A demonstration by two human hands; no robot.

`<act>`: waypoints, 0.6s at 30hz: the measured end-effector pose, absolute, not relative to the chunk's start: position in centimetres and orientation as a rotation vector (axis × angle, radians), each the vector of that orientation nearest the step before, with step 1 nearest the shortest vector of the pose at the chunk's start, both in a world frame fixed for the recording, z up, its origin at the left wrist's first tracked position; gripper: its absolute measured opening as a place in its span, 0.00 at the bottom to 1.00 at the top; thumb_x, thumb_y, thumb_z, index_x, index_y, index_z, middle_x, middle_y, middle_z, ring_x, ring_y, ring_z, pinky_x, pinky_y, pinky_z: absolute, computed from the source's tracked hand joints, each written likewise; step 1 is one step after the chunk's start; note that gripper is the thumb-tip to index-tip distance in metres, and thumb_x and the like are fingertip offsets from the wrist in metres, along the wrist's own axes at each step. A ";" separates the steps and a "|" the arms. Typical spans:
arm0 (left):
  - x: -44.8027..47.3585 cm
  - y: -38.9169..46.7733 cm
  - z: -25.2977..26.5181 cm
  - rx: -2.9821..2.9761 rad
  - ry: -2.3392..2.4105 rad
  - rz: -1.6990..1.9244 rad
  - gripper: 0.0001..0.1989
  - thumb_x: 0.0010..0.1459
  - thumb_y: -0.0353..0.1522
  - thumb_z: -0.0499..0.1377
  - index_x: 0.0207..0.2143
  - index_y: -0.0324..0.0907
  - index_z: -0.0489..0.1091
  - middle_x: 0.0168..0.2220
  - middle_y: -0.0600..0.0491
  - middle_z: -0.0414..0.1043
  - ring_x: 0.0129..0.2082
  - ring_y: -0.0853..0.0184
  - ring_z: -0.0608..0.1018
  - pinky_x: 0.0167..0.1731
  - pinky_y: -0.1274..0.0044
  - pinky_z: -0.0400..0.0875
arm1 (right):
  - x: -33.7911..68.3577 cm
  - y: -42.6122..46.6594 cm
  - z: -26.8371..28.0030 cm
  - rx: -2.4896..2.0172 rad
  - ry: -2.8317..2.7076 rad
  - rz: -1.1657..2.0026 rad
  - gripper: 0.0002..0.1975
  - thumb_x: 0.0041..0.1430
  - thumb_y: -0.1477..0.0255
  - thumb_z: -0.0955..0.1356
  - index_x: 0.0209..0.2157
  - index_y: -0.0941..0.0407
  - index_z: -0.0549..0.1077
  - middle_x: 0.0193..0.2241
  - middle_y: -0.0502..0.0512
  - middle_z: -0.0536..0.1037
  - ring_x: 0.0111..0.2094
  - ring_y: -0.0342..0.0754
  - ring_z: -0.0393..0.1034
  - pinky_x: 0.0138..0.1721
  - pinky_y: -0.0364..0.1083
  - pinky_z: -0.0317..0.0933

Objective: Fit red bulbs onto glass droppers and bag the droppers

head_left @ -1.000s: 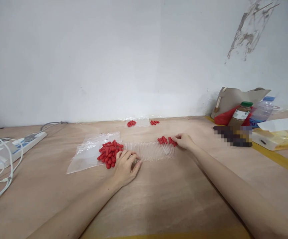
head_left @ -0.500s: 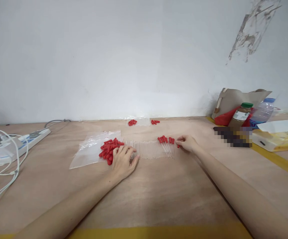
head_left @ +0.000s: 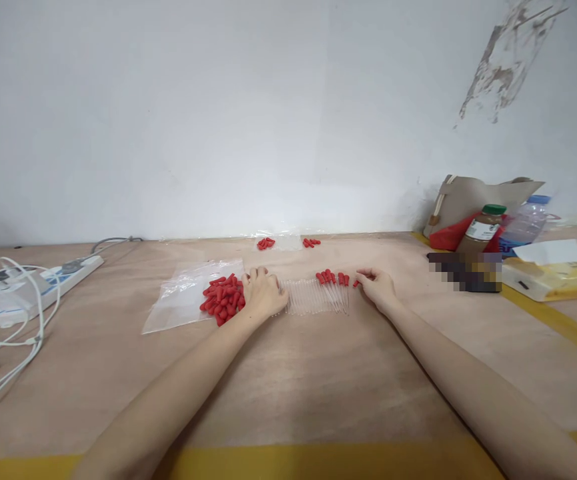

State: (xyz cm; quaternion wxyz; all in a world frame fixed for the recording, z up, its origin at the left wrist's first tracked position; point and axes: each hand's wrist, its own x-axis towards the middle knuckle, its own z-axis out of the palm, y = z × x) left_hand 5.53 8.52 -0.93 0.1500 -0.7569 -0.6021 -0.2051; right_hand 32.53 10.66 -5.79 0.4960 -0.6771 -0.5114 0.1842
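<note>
Several thin clear glass tubes [head_left: 304, 297] lie side by side in a row on the wooden table. At the right end of the row, several tubes carry red rubber bulbs [head_left: 327, 277] on their far ends. My left hand [head_left: 263, 293] rests over the left end of the row, thumb apart from the bent fingers; its fingertips are partly hidden. Left of it, touching or nearly so, is a heap of loose red bulbs [head_left: 222, 299] on a clear plastic bag [head_left: 173, 299]. Just right of the capped tubes, my right hand [head_left: 376, 288] pinches one red rubber bulb [head_left: 356, 283] between thumb and fingers.
Near the wall, two small groups of red bulbs [head_left: 266, 244] lie by clear plastic. A power strip [head_left: 76, 277] and white cables [head_left: 41, 320] are at left. At right stand a green-capped bottle [head_left: 483, 230], a clear bottle [head_left: 526, 223], a bag [head_left: 468, 190] and a yellow packet [head_left: 553, 270].
My left hand has shifted right and slightly away from me, from the edge of the bulb heap onto the tubes. My right hand, still holding the bulb, has barely moved.
</note>
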 end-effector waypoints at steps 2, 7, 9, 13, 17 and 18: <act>6.2 8.7 -1.1 -2.148 -1.755 -0.538 0.12 0.47 0.38 0.54 0.25 0.39 0.72 0.39 0.42 0.65 0.43 0.51 0.62 0.41 0.64 0.51 | 32.4 10.6 -5.9 -1.627 -1.236 0.420 0.14 0.45 0.69 0.64 0.33 0.61 0.73 0.24 0.55 0.76 0.27 0.46 0.69 0.29 0.42 0.61; 7.3 9.4 -0.8 -2.109 -1.871 -0.443 0.16 0.47 0.39 0.53 0.26 0.35 0.74 0.37 0.37 0.67 0.41 0.48 0.63 0.40 0.62 0.52 | 32.4 10.4 -5.9 -1.620 -1.207 0.374 0.14 0.43 0.66 0.64 0.30 0.60 0.73 0.25 0.55 0.76 0.27 0.46 0.69 0.29 0.42 0.61; 7.7 9.7 -0.5 -2.101 -1.930 -0.406 0.17 0.46 0.39 0.54 0.27 0.34 0.74 0.37 0.36 0.67 0.41 0.47 0.64 0.39 0.62 0.52 | 32.4 10.3 -5.8 -1.619 -1.193 0.372 0.14 0.42 0.65 0.65 0.29 0.60 0.73 0.25 0.55 0.76 0.27 0.46 0.69 0.28 0.42 0.60; 8.0 10.0 -0.2 -2.104 -2.014 -0.360 0.18 0.45 0.40 0.55 0.28 0.34 0.74 0.38 0.34 0.67 0.42 0.46 0.64 0.37 0.62 0.53 | 32.4 10.0 -5.7 -1.622 -1.177 0.385 0.13 0.38 0.65 0.68 0.27 0.60 0.72 0.22 0.54 0.75 0.24 0.46 0.68 0.25 0.42 0.60; 8.1 10.0 -0.2 -2.122 -2.046 -0.371 0.17 0.45 0.39 0.56 0.28 0.32 0.74 0.38 0.33 0.67 0.42 0.45 0.64 0.37 0.62 0.53 | 32.4 9.9 -5.7 -1.635 -1.165 0.394 0.13 0.35 0.66 0.70 0.25 0.59 0.72 0.21 0.54 0.75 0.23 0.45 0.68 0.24 0.41 0.59; 8.1 10.0 -0.2 -2.134 -2.048 -0.380 0.16 0.46 0.39 0.56 0.28 0.32 0.73 0.38 0.33 0.66 0.41 0.44 0.64 0.36 0.61 0.53 | 32.4 10.0 -5.7 -1.637 -1.162 0.395 0.13 0.35 0.66 0.70 0.25 0.59 0.72 0.21 0.54 0.75 0.23 0.45 0.68 0.24 0.41 0.59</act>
